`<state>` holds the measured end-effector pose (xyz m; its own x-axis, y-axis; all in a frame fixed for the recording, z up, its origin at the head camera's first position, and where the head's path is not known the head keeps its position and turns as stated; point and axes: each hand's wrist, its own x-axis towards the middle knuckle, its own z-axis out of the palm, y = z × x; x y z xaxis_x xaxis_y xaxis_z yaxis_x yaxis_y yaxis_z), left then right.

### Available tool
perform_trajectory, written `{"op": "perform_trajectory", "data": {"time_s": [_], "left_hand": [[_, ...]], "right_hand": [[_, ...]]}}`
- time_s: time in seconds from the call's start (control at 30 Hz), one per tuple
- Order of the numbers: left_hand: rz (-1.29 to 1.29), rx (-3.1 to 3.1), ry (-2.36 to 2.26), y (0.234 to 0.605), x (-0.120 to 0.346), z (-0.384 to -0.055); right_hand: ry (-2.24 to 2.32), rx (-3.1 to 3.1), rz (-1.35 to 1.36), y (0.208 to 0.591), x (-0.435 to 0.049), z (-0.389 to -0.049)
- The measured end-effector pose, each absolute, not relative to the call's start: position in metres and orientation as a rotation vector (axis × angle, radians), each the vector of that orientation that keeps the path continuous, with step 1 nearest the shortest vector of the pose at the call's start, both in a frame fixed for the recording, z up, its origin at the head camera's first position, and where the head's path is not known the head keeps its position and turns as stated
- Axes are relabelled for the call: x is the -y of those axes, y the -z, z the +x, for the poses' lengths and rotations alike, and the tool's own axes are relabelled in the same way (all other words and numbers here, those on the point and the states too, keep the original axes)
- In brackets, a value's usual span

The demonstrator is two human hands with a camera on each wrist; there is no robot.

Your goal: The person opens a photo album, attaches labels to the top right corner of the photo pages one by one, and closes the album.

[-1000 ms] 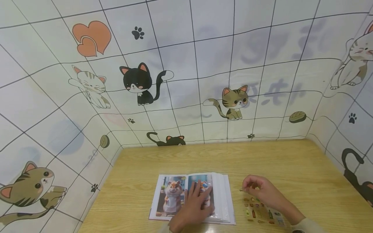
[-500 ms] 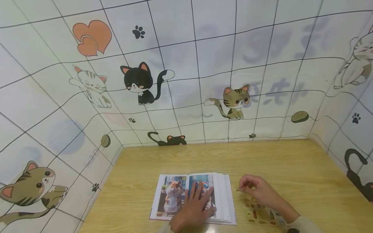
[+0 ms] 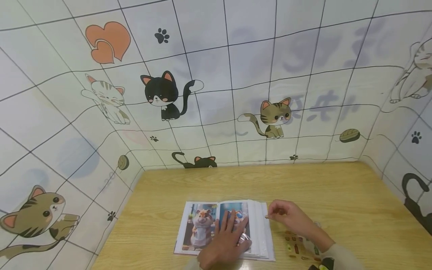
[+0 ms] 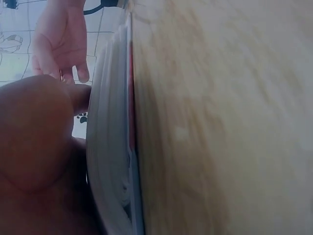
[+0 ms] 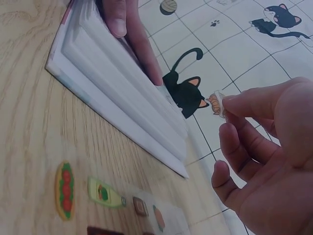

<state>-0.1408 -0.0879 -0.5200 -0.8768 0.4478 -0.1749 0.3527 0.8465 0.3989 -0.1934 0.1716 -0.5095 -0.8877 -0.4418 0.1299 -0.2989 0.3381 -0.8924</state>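
An open photo album (image 3: 261, 228) with clear sleeves lies on the table, showing a hamster picture (image 3: 201, 227) on its left page. My left hand (image 3: 225, 243) rests with fingers spread on the right-hand picture and partly covers it. In the left wrist view this hand lies over the thick stack of pages (image 4: 105, 122). Just beyond the album's right edge, my right hand (image 3: 293, 219) pinches a small sticker (image 5: 215, 104) between thumb and fingertips. Below that forearm is a clear sheet of food stickers (image 3: 297, 249), partly hidden by the arm.
The wooden table (image 3: 162, 195) extends behind and on both sides of the album. White walls with a grid and cartoon cats (image 3: 160, 93) enclose it at the back and sides.
My right hand has moved left with the pinched sticker, from above the sticker sheet to the album's right edge. The left hand stays on the page.
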Motion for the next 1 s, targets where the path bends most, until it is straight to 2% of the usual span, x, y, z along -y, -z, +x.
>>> {"op": "perform_trajectory", "data": {"time_s": [0.33,0.63,1.0], "left_hand": [[0.594,-2.782,-0.433,0.522,0.084,-0.140],[0.590,-2.815,-0.360,0.519,0.084,-0.139],[0.582,-2.807,-0.356,0.521,0.084,-0.140]], "right_hand": [[1.616,-2.406,-0.709,0.512,-0.155,-0.207],[1.620,-2.397,-0.590,0.510,-0.133,-0.220],[1.631,-2.440,-0.646,0.511,-0.112,-0.231]]}}
